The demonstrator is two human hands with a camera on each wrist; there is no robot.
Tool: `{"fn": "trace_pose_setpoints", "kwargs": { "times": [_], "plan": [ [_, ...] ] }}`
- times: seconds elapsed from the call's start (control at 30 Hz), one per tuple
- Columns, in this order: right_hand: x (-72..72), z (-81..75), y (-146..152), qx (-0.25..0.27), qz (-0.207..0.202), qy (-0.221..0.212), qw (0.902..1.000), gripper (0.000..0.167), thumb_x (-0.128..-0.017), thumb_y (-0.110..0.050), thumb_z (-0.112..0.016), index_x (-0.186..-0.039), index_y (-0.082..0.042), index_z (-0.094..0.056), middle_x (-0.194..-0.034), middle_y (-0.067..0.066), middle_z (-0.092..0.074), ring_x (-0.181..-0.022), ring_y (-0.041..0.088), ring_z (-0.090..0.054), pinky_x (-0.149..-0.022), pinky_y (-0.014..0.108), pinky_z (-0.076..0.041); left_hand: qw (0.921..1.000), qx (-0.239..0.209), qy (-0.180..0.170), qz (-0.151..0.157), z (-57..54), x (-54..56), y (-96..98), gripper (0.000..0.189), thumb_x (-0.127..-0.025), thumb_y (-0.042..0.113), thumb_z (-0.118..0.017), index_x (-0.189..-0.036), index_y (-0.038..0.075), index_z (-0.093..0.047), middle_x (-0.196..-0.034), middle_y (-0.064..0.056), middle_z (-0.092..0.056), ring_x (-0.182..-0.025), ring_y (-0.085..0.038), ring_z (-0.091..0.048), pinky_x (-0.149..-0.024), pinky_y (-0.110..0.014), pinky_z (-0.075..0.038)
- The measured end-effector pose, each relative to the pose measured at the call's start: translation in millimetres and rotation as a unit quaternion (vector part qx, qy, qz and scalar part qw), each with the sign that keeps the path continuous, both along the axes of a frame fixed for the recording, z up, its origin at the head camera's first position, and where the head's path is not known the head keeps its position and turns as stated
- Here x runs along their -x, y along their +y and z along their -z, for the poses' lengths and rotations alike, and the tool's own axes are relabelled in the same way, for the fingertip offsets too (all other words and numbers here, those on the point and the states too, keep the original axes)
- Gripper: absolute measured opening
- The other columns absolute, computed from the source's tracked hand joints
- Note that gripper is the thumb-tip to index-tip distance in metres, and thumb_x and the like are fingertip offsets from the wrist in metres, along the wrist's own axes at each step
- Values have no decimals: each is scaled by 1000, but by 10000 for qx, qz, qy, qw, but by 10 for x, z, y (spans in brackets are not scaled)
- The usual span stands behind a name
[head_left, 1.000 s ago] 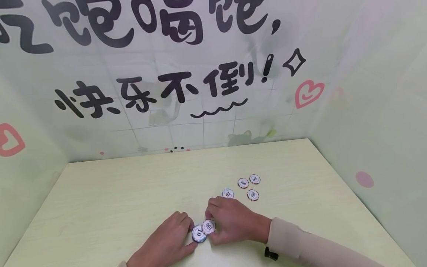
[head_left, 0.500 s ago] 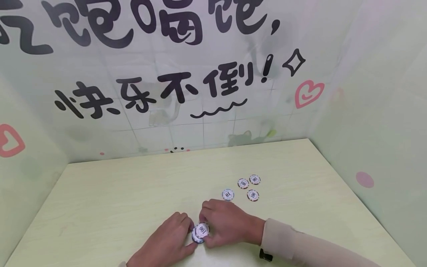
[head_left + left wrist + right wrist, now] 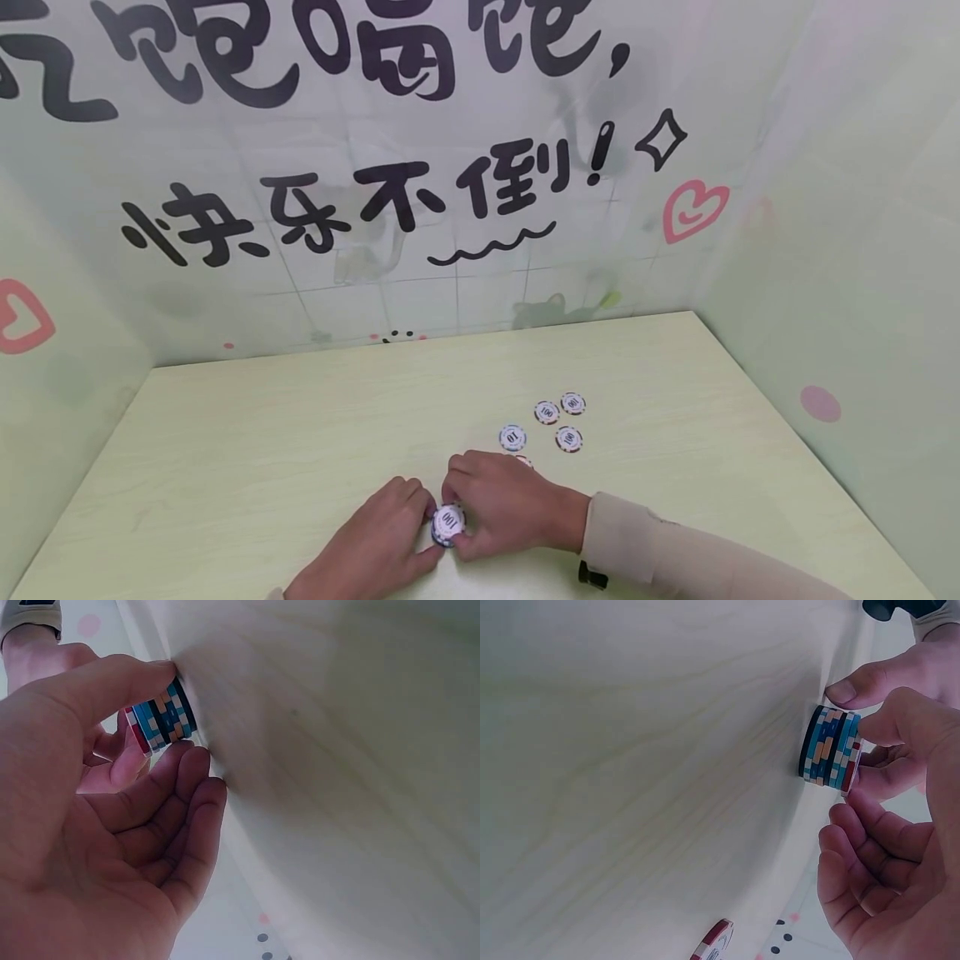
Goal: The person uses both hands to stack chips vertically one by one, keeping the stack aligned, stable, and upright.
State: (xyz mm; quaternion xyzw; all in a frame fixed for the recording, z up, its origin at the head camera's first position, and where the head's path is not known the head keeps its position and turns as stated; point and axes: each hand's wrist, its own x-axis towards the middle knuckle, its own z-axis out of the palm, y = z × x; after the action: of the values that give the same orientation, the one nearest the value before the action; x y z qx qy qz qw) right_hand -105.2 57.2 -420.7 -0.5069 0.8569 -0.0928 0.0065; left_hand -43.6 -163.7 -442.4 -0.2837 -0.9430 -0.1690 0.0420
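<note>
The left hand (image 3: 375, 537) steadies the stack (image 3: 826, 750) between thumb and fingertips, its other fingers curved together close to the table (image 3: 300, 450). From the other side, the right hand (image 3: 506, 508) pinches the top chip (image 3: 450, 520), a red-edged 100, between thumb and fingers — whether it also touches the chips below is hard to tell. Under that chip the edges show blue and dark bands. The stack stands on the table, between the two hands.

Just beyond the right hand, a chip (image 3: 524, 460) lies partly hidden behind it. Near that is a 10 (image 3: 513, 437) — then, farther right, three 100s (image 3: 568, 439) lying flat. Behind rises a lettered wall (image 3: 420, 292).
</note>
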Motion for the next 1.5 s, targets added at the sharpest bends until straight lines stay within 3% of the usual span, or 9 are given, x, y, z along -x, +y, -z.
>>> {"fn": "trace_pose_setpoints", "kwargs": {
  "times": [0.3,0.63,0.9,1.13,1.33,1.5],
  "plan": [
    [24,10,52,209,-35,66,9998,32,-86,-41,-84,-106,-18,-75,-98,-12,-60,-84,0,-49,-73,9,-38,9998,17,-177,-57,-18,8,0,31,-86,30,-90,-99,9,-71,-90,11,-55,-88,-11,-51,-78,-32,-52],
    [165,15,317,599,445,-473,9961,32,-93,-32,-77,-116,-10,-76,-105,-3,-63,-87,7,-54,-77,20,-48,9983,149,-503,-239,-66,16,16,34,-87,31,-91,-101,8,-72,-92,9,-57,-89,-12,-52,-80,-33,-54],
    [287,12,554,666,833,-231,9940,37,-91,-24,-81,-123,-8,-74,-116,-1,-66,-91,11,-57,-75,26,-53,9981,287,-498,-213,-81,33,24,33,-88,32,-90,-100,8,-71,-92,7,-57,-89,-13,-52,-81,-34,-54],
    [411,58,674,653,1216,-126,9904,35,-90,-22,-81,-121,-6,-75,-113,1,-65,-88,12,-58,-74,29,-55,9963,408,-698,-292,-98,38,40,36,-89,34,-89,-103,6,-73,-94,5,-59,-89,-13,-51,-82,-35,-56],
    [498,83,668,538,1677,-403,9835,42,-92,-28,-80,-125,-2,-76,-116,4,-67,-93,15,-62,-80,33,-58,9981,269,-505,-248,-65,19,28,34,-88,32,-90,-100,7,-71,-93,6,-58,-89,-14,-52,-82,-35,-55],
    [549,120,653,596,1813,-401,9808,38,-92,-24,-80,-122,-1,-77,-113,5,-69,-95,18,-65,-85,36,-59,9989,169,-398,-188,-38,6,19,32,-87,32,-90,-99,8,-71,-93,7,-58,-90,-13,-53,-84,-35,-55]
  ]
}}
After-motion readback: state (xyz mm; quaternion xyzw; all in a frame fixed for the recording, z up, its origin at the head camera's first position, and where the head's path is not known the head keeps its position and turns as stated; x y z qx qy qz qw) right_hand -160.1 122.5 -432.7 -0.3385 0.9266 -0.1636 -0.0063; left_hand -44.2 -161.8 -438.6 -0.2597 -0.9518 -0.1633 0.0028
